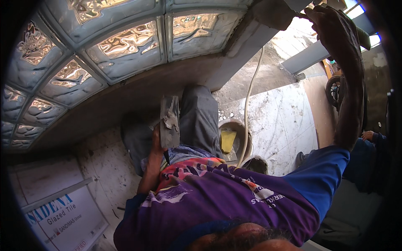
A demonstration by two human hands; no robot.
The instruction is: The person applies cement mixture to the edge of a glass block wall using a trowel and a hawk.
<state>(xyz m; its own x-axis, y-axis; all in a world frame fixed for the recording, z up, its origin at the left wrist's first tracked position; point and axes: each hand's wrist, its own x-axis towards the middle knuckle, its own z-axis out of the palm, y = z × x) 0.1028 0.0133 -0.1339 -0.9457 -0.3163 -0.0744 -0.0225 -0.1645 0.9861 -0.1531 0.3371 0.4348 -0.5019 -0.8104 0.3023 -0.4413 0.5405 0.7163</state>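
My left hand (157, 140) is closed at the near end of a narrow grey board (170, 136), held in front of my lap. A lump of wet grey mortar (170, 120) clings to the board's face. My right arm is stretched up to the far right. There my right hand (333, 25) grips the thin handle of a small trowel, its fingers partly hidden. The trowel's dull grey-brown blade (274, 16) lies at the upper end of a pale wall edge (251, 50), beside the glass block wall (125, 46).
A bucket (248, 138) holding a yellow piece (227, 141) stands right of my knees. A pale hose (251, 83) runs over the white tiled floor (276, 113). A tile carton (67, 221) lies at lower left. Another person's hand (368, 135) shows at far right, below a wheel (333, 90).
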